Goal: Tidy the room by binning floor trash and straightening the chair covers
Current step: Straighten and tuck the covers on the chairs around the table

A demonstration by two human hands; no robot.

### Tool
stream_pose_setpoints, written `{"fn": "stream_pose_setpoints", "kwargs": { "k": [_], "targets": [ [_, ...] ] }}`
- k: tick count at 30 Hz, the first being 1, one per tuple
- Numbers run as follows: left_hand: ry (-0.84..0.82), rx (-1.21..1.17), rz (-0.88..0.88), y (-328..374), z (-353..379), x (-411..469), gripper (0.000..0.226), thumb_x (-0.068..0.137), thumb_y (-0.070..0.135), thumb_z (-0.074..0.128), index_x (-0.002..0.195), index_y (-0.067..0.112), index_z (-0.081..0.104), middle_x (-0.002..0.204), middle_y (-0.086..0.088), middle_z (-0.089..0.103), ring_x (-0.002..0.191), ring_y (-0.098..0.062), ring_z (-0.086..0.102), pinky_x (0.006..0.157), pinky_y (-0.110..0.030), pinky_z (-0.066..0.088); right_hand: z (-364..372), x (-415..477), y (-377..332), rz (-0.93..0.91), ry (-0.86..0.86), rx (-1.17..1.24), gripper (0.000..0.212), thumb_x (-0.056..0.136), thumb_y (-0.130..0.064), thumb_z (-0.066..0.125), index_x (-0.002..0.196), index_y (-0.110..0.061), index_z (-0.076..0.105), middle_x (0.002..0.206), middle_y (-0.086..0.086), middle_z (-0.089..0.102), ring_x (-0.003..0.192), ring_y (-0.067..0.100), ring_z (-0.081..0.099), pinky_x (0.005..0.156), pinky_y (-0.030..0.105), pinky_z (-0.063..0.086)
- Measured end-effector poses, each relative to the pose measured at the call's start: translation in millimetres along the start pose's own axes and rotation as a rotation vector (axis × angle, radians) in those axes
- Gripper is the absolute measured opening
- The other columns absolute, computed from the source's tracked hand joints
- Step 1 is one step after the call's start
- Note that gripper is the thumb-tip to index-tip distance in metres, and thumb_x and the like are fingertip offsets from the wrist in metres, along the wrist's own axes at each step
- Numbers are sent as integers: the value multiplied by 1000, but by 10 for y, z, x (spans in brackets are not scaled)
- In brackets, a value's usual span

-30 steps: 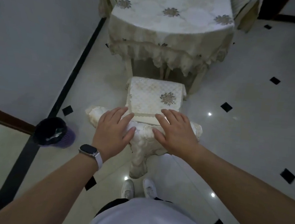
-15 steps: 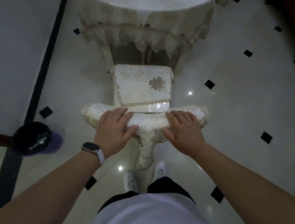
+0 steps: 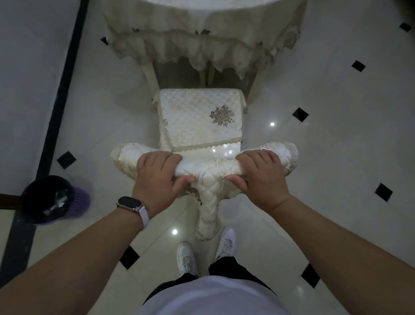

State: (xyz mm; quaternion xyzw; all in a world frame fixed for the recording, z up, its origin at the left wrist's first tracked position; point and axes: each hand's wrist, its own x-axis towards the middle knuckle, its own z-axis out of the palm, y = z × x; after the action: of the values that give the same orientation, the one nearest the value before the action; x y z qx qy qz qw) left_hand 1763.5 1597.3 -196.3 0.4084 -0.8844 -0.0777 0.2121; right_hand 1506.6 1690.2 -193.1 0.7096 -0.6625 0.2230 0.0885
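Note:
A chair stands in front of me, its back draped in a cream quilted chair cover point(image 3: 206, 174) that hangs down toward my feet. My left hand point(image 3: 158, 175) grips the cover over the chair's top rail, left of centre. My right hand point(image 3: 259, 176) grips the same covered rail on the right. A second quilted cover with a brown flower motif lies on the chair seat point(image 3: 196, 124), and its lace edge sits slightly askew. A purple bin point(image 3: 54, 200) with a black liner stands on the floor to my left and holds some trash.
A table point(image 3: 200, 20) with a cream lace-edged cloth stands just beyond the chair. The floor is glossy white tile with small black diamonds. A black border strip point(image 3: 57, 100) runs along the left. My white shoes point(image 3: 188, 257) are right behind the chair back.
Both hands went from lying flat on the chair back to curling round the covered top rail. The view dropped, so chair and table now sit higher in the frame.

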Motion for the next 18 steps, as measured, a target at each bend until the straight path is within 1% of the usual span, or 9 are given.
{"fn": "stream_pose_setpoints", "kwargs": {
  "k": [4, 7, 9, 15, 18],
  "targets": [
    [26, 6, 10, -3, 7, 202, 67, 93, 69, 36, 101, 10, 66, 95, -8, 65, 91, -28, 57, 88, -41, 36, 6, 182, 165, -30, 29, 4, 64, 95, -65, 36, 95, -9, 66, 92, 6, 68, 84, 29, 63, 82, 42, 43],
    [44, 11, 8, -1, -7, 362, 66, 93, 69, 37, 98, 10, 66, 93, -7, 65, 88, -29, 59, 86, -42, 38, 30, 313, 253, -34, 65, -1, 65, 95, -65, 35, 94, -9, 67, 91, 6, 68, 84, 28, 63, 83, 41, 41],
    [52, 14, -6, -8, -39, 502, 67, 94, 70, 34, 97, 11, 66, 91, -6, 65, 87, -29, 59, 86, -41, 36, 29, 447, 324, -35, 77, 9, 65, 95, -66, 35, 94, -10, 67, 92, 5, 68, 85, 27, 63, 83, 41, 40],
    [106, 26, -39, -31, -151, 962, 70, 94, 71, 31, 97, 10, 67, 89, -6, 65, 86, -28, 57, 83, -38, 33, -3, 910, 536, -37, 84, 37, 60, 94, -65, 38, 95, -12, 66, 90, 3, 67, 84, 25, 61, 81, 39, 39],
    [109, 27, -48, -73, -178, 1189, 69, 93, 71, 34, 97, 10, 67, 88, -6, 65, 84, -29, 59, 81, -39, 36, -18, 1134, 601, -32, 85, 21, 61, 95, -65, 36, 96, -12, 66, 90, 3, 67, 83, 26, 61, 80, 39, 37]
  ]
}}
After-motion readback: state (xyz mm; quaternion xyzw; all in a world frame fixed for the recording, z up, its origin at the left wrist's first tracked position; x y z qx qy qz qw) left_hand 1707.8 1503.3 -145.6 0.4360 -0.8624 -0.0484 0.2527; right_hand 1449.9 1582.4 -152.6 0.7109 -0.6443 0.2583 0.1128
